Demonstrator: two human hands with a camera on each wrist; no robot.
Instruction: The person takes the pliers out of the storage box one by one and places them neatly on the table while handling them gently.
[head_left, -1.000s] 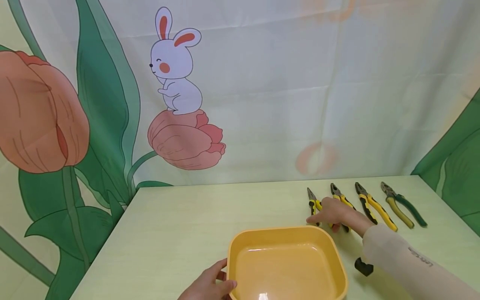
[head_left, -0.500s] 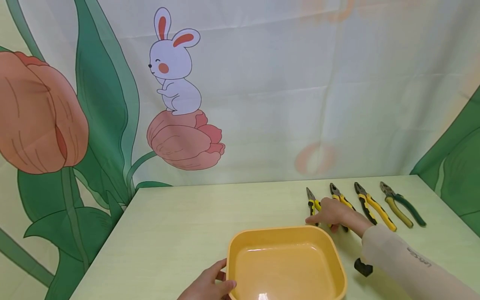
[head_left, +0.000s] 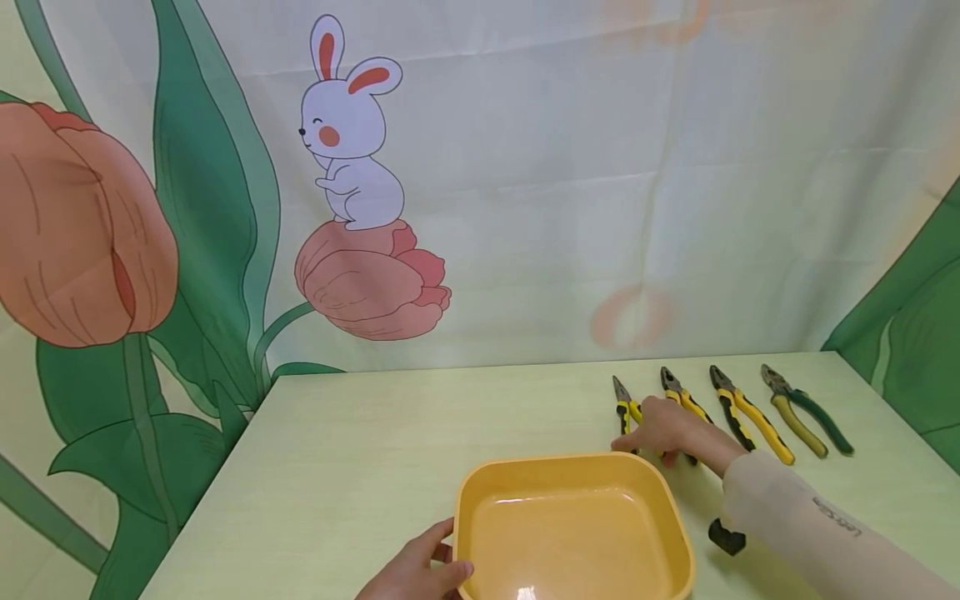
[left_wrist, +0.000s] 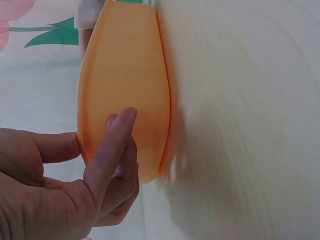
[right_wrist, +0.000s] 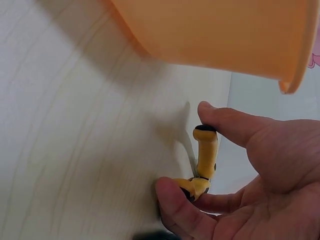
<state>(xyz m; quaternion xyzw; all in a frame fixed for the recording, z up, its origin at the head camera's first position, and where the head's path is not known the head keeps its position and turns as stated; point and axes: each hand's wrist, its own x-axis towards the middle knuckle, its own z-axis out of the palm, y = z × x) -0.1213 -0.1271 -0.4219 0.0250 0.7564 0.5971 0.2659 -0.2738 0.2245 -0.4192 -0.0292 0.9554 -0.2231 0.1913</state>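
At the front of the table stands a yellow tray (head_left: 555, 464) with nothing in it. My left hand (head_left: 420, 565) grips its left side, thumb at the rim and the other fingers against the outer wall (left_wrist: 130, 65). Beyond the tray's far right corner, my right hand (head_left: 667, 425) holds needle-nose pliers (head_left: 622, 393) that lie on the table, jaws pointing away. In the right wrist view, the thumb touches one yellow-and-black handle (right_wrist: 206, 155) and the fingers are at the other. The handles are spread apart. My hand covers part of the pliers in the head view.
Right of the held pliers lie yellow-and-black pliers (head_left: 672, 385), another yellow-and-black pair (head_left: 722, 383) and green-handled pliers (head_left: 787, 404). The nearest pair is partly behind my right hand. A small black object (head_left: 726, 536) shows below the right sleeve. A printed cloth (head_left: 525, 208) hangs behind the table.
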